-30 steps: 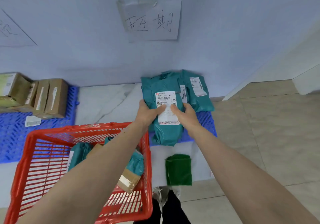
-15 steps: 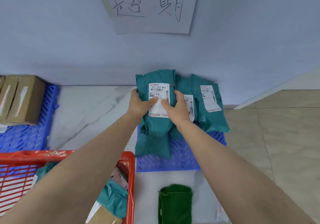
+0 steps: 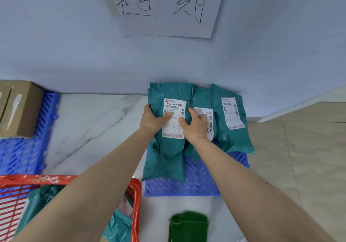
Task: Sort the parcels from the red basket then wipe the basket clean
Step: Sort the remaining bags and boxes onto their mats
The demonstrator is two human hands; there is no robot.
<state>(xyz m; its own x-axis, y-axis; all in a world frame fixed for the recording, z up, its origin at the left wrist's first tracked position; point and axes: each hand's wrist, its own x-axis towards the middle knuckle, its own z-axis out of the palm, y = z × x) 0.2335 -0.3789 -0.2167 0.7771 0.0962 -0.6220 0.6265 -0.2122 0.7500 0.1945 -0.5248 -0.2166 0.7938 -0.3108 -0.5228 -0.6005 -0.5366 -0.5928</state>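
Note:
A teal parcel point(image 3: 168, 153) with a white label lies on the blue pallet point(image 3: 189, 185) against the wall. My left hand point(image 3: 152, 121) grips its left edge, thumb across the label. My right hand point(image 3: 194, 127) grips its right side, thumb on the label. Two more teal parcels, one point(image 3: 203, 99) in the middle and one point(image 3: 232, 129) at the right, lean beside it. The red basket point(image 3: 135, 200) sits at lower left with teal parcels point(image 3: 119, 225) still inside, partly hidden by my left arm. A folded green cloth point(image 3: 188, 226) lies on the floor in front.
A handwritten paper sign point(image 3: 162, 7) hangs on the wall above the pallet. A second blue pallet point(image 3: 24, 153) at the left carries a cardboard box point(image 3: 20, 108). Marble floor lies between the pallets; beige tiles stretch to the right.
Both hands have carried the labelled teal parcel forward and set it down on the blue pallet next to the other two. The view has closed in on the wall.

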